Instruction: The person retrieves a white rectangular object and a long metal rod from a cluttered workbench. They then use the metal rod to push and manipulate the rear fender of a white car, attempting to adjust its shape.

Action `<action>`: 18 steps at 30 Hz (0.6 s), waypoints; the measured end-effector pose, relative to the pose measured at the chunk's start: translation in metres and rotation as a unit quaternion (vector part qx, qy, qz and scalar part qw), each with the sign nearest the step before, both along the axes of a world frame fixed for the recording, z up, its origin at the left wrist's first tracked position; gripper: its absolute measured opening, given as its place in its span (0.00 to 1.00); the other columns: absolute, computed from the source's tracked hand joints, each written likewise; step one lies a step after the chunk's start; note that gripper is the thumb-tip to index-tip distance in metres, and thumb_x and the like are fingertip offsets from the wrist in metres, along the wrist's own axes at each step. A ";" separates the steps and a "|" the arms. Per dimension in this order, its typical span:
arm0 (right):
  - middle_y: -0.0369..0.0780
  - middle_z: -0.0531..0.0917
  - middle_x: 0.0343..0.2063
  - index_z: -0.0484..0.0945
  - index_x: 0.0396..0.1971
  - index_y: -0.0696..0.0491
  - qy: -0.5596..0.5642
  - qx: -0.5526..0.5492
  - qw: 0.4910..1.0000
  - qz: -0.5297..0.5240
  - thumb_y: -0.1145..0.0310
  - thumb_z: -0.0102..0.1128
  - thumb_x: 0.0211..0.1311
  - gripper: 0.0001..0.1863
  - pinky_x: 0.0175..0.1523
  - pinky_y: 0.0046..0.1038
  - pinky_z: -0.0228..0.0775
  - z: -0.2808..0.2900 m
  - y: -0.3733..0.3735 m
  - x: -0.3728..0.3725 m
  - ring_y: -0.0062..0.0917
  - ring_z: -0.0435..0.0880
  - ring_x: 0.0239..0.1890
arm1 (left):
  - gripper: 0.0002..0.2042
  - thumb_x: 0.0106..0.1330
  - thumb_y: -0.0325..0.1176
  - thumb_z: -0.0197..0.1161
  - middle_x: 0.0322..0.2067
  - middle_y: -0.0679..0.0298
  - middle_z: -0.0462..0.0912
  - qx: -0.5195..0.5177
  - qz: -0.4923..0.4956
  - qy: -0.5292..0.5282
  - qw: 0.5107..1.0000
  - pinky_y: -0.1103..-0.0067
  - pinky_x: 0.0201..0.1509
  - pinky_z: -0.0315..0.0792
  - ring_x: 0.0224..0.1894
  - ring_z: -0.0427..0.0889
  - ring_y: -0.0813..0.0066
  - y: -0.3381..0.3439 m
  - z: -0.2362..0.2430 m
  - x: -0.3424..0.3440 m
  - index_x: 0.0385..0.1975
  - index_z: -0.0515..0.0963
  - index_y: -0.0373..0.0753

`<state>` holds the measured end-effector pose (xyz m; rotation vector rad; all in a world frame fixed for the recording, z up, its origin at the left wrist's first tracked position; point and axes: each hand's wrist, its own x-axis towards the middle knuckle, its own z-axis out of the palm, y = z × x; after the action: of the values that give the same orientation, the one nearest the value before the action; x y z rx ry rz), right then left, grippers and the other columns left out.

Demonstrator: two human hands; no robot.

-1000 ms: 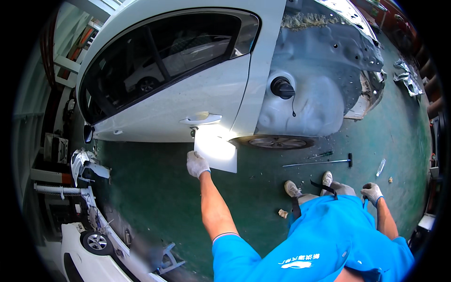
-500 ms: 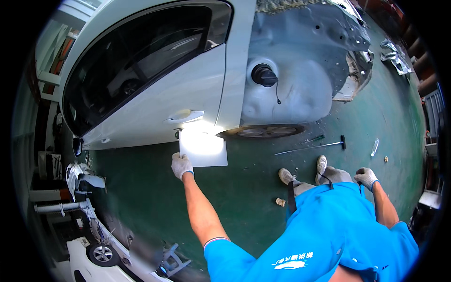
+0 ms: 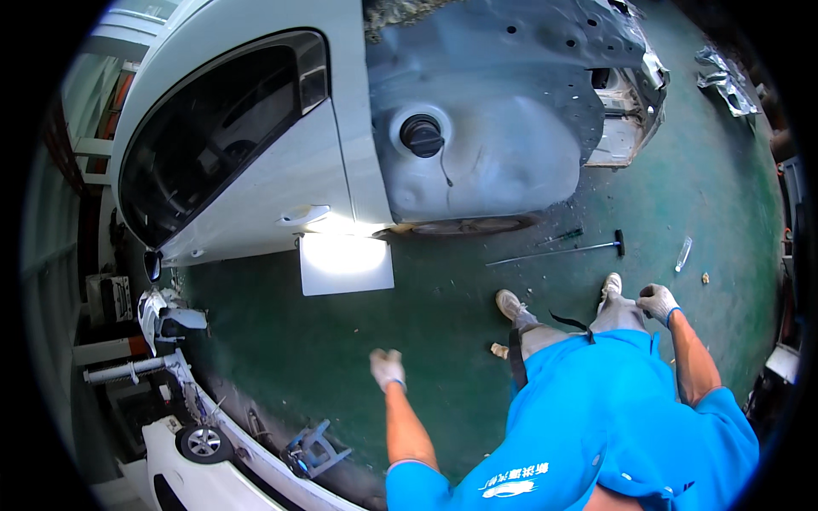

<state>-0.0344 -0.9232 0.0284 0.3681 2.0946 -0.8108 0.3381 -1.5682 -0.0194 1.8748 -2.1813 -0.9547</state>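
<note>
A flat white rectangular panel (image 3: 345,279) is at the side of the silver-white car door (image 3: 298,166), just below the door handle (image 3: 302,215). Bright glare covers its upper part, and what holds it up cannot be seen. My left hand (image 3: 388,368), in a white glove, is apart from the panel, lower and to its right. Its fingers look loosely parted, with nothing visible in them. At my right leg, my gloved right hand (image 3: 658,303) hangs with curled fingers and no object showing.
The car's bared rear side has a black filler cap (image 3: 422,136) on a cord. A long black-handled rod (image 3: 554,253) and a clear bottle-like item (image 3: 683,254) lie on the green floor. Crumpled metal (image 3: 724,81) is far right; a white car (image 3: 221,481) and blue stand (image 3: 319,449) are lower left.
My left hand has let go of the white panel and drawn back toward me, down and to the right. The panel stays by the door. The right hand is still beside my leg.
</note>
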 end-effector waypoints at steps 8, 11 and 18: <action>0.49 0.88 0.48 0.83 0.54 0.59 -0.006 0.042 0.966 0.255 0.56 0.68 0.60 0.27 0.55 0.37 0.79 -0.127 0.104 -0.128 0.38 0.88 0.50 | 0.07 0.68 0.35 0.63 0.24 0.60 0.79 0.435 0.261 -0.084 0.857 0.71 0.25 0.74 0.23 0.80 0.67 0.461 -0.032 0.126 0.39 0.82 0.39; 0.50 0.84 0.57 0.76 0.65 0.52 -0.064 0.089 0.868 0.484 0.48 0.67 0.60 0.36 0.64 0.39 0.74 -0.204 0.131 -0.160 0.43 0.83 0.61 | 0.10 0.67 0.35 0.63 0.26 0.60 0.82 0.512 0.082 -0.256 0.816 0.71 0.27 0.77 0.22 0.81 0.69 0.602 -0.041 0.129 0.39 0.82 0.35; 0.52 0.87 0.49 0.81 0.54 0.53 0.001 0.184 0.824 0.536 0.57 0.61 0.64 0.23 0.57 0.44 0.80 -0.401 0.129 -0.186 0.46 0.87 0.52 | 0.18 0.72 0.35 0.63 0.42 0.62 0.86 0.526 0.350 0.009 0.775 0.74 0.36 0.80 0.32 0.84 0.73 0.802 -0.043 0.126 0.59 0.77 0.39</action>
<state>-0.2200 -0.7941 -0.3723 -0.6063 2.0080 0.2710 0.4644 -0.7663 -0.0628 2.6664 -0.6139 -2.1419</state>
